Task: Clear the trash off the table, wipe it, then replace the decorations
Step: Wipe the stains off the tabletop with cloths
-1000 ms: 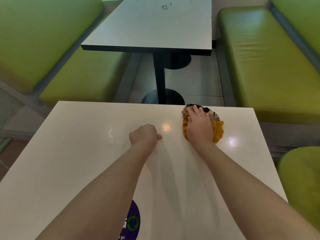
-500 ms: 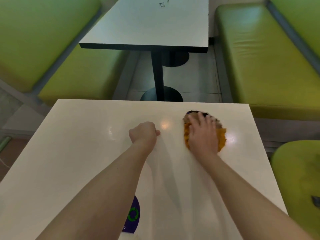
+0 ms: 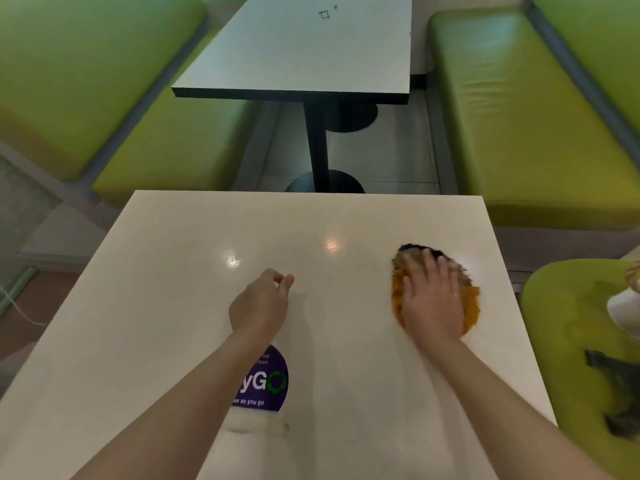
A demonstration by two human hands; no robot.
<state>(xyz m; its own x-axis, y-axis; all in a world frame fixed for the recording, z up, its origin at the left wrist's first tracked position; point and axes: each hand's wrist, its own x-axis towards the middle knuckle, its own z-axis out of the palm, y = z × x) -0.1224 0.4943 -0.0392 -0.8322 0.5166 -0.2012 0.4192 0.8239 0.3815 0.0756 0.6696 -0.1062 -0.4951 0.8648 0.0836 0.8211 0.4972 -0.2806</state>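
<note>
A person's two bare forearms reach out over a glossy cream-white rectangular table [image 3: 166, 306], seen from a head-worn camera looking down. The right hand [image 3: 431, 299] lies flat on a crumpled orange cleaning cloth with a dark far edge [image 3: 471, 301], fingers [image 3: 429, 263] straight and slightly spread, pressing it against the table near the right edge. The cloth's long axis runs away from the person, in line with the forearm, so the unwiped surface lies mostly to the left of it and towards the near edge. The left hand [image 3: 261, 304] rests near the middle of the table, well apart from the cloth, fingers loosely curled with thumb and forefinger nearly meeting; it seems to hold nothing, though that is hard to tell. A round purple sticker with white and green lettering [image 3: 268, 382] sits just behind the left wrist. The wiping appears under way, with no decorations on the table. The right hand, already on the cloth, is the one placed to sweep it leftward.
</note>
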